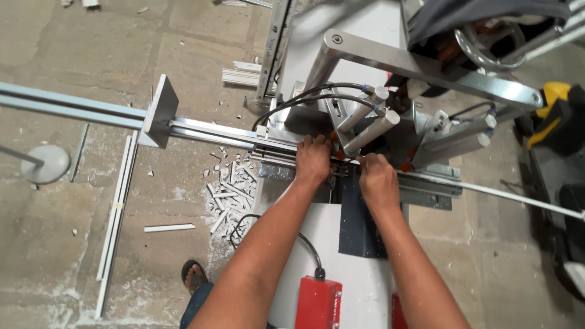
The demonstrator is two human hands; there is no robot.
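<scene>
Both hands are pressing down on a thin profile (487,190) lying left-to-right across the saw bed (317,225), the left hand (312,159) and right hand (378,180) gripping it side by side, equally near, under the clamp cylinders (372,125).

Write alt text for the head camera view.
Left hand and right hand press a long white metal strip onto a grey cutting machine; white offcut pieces litter the concrete floor.
</scene>
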